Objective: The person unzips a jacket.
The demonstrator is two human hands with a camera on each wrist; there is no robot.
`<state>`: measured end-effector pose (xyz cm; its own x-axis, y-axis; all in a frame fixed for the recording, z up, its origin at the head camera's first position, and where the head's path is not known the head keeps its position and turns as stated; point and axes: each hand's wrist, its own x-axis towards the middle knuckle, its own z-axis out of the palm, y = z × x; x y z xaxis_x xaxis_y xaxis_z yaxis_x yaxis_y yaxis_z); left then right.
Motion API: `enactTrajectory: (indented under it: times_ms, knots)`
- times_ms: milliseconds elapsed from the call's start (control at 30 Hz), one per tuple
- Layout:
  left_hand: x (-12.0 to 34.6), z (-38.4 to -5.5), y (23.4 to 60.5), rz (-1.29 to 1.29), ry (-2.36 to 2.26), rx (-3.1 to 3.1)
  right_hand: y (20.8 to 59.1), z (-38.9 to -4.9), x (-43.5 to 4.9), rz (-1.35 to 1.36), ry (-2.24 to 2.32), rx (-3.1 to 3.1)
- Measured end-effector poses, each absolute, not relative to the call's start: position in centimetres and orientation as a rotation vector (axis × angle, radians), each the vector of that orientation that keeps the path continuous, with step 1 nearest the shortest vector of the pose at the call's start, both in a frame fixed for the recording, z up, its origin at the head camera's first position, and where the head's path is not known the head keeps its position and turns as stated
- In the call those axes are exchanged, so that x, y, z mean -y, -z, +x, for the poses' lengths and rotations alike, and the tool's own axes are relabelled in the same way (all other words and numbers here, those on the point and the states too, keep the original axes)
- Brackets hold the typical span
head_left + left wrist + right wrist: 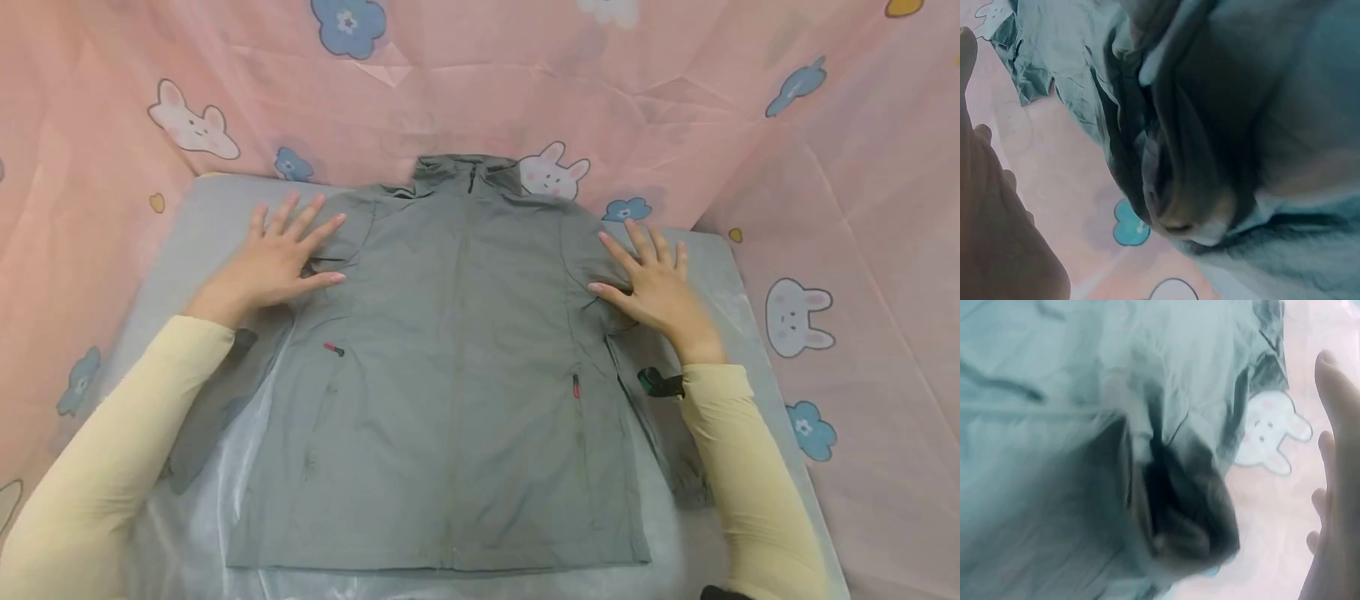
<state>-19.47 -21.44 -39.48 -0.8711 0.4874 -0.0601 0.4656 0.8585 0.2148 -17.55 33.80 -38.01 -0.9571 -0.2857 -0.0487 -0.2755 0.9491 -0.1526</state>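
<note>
A grey zip-up jacket point(420, 375) lies front up and spread out, its collar point(435, 175) at the far side and its front zip closed. Both sleeves run down beside the body, partly under my forearms. With fingers spread, my left hand point(273, 258) is over the left shoulder and upper sleeve. My right hand point(663, 287), fingers also spread, is over the opposite upper sleeve. Neither hand grips the cloth; whether they touch it cannot be told. In the left wrist view, bunched sleeve cloth point(1197, 137) fills the middle. Folded sleeve cloth point(1191, 506) shows in the right wrist view.
The jacket lies on a table with a shiny grey cover point(712, 275). A pink curtain point(465, 100) printed with rabbits and blue flowers hangs behind the table and along both sides. Small red-tipped zip pulls mark the jacket's two pockets.
</note>
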Motion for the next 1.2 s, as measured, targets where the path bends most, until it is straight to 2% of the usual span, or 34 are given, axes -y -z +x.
enactTrajectory:
  times_ms: [833, 1200]
  knots:
    - [14.8, -24.5, 39.9, 0.837, -0.438, -2.826, 38.7, -24.2, -25.6, -0.548, 0.449, -2.978]
    - [11.8, -27.6, 39.4, 0.825, -0.609, -2.769, 39.0, -27.4, -22.1, -0.421, 0.690, -2.857]
